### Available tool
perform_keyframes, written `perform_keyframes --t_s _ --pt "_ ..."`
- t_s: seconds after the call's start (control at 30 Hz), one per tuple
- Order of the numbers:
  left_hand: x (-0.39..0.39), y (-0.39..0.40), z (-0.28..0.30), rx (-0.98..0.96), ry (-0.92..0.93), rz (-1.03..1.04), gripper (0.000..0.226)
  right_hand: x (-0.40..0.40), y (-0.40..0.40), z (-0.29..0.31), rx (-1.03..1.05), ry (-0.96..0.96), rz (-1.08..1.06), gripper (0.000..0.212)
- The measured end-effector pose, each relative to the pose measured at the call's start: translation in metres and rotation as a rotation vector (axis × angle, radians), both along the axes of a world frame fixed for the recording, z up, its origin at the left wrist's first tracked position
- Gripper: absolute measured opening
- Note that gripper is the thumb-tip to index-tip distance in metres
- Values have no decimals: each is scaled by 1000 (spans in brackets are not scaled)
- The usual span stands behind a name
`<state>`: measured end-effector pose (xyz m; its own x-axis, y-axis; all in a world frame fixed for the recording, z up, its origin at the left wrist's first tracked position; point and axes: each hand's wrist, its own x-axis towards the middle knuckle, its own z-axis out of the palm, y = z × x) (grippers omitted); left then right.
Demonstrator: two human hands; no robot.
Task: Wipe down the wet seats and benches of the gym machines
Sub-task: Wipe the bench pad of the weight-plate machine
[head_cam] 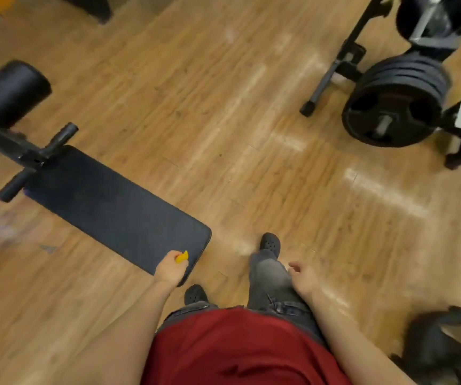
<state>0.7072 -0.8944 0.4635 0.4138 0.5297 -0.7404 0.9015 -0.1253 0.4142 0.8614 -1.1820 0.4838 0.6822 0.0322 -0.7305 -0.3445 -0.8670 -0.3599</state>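
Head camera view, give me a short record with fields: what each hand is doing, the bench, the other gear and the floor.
left hand: left hand holds a small yellow cloth in its grip, over the near end of the bench
right hand: right hand hangs loose beside the leg, holding nothing
bench: long flat black padded bench on a black metal frame; wetness cannot be told
other gear: stack of black round weight plates at upper right; black cylindrical roller pad at upper left
floor: brown wood-plank floor
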Motion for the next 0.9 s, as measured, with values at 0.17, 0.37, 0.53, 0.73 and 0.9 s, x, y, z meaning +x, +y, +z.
perform_keyframes --t_s 0.17,0.37,0.53,0.73,0.9 --pt "91 -30 -5 10 44 -137 31 81 -73 -35 -32 87 27 18" --pt "211 -75 3 33 44 -96 48 190 -135 -34 -40 76 -100 19" --pt "319 -99 16 42 12 -239 43 229 -158 -25 -2 102 -122 31" --pt "458 -111 3 78 -7 -382 33 302 -178 -31 -52 143 -261 33" --pt "596 -107 -10 52 -9 -509 31 405 -168 -52 2 181 -389 34"
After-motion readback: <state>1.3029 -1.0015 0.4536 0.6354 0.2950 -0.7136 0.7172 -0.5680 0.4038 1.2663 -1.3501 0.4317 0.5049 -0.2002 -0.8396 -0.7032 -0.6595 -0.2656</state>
